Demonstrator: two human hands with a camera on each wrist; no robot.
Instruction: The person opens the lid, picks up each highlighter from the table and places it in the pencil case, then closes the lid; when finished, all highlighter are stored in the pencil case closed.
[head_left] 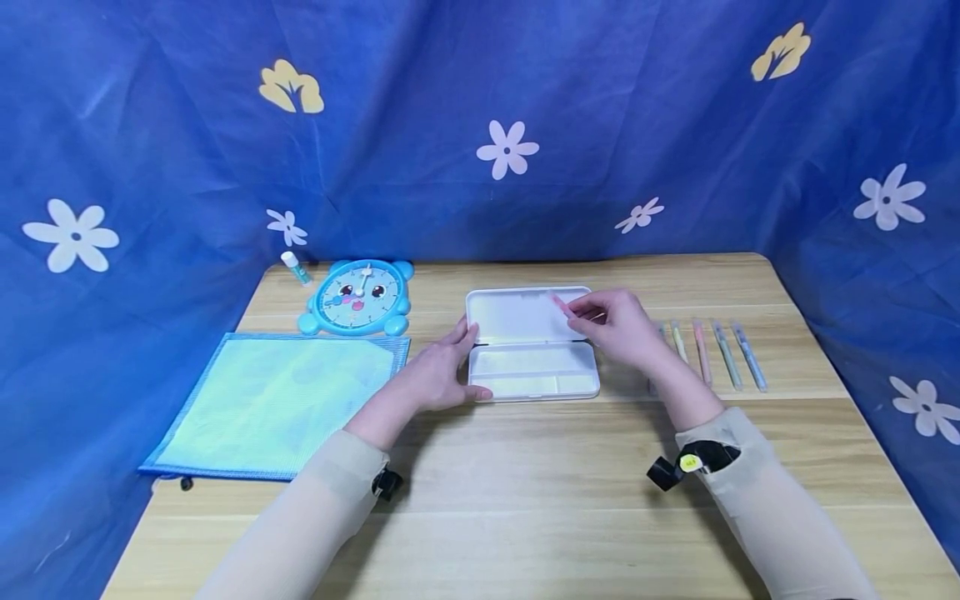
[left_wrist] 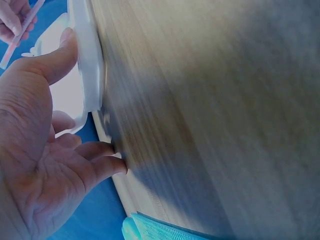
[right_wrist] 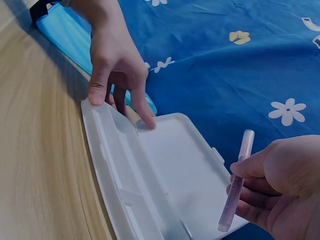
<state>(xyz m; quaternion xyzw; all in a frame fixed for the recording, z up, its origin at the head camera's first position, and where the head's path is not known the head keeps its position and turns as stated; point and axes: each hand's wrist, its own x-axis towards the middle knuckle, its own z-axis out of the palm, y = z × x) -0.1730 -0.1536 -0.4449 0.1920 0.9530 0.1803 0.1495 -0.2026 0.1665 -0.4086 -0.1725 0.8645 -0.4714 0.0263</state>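
Around me on the wooden table (head_left: 517,517), a blue mesh bag (head_left: 277,408) lies to the left, with a blue clock (head_left: 360,318) and a glue stick (head_left: 296,268) beyond it; to the right sits a row of pens (head_left: 702,354), and a flowered blue curtain (head_left: 412,92) hangs behind. My own right forearm stands partly in the way, crossing the near side of that row. I pinch a pink pen (right_wrist: 231,204) between the thumb and fingers of my right hand (head_left: 617,329), slanted over the raised lid (head_left: 510,315) of the open white case (head_left: 534,358). My left hand (head_left: 442,371) is spread at the case's left end, thumb on the near rim and a finger against the lid. The leftmost pen is mostly hidden by my wrist; from the left wrist, my right hand is cut off at the corner, and the pen's lettering is too small to read.
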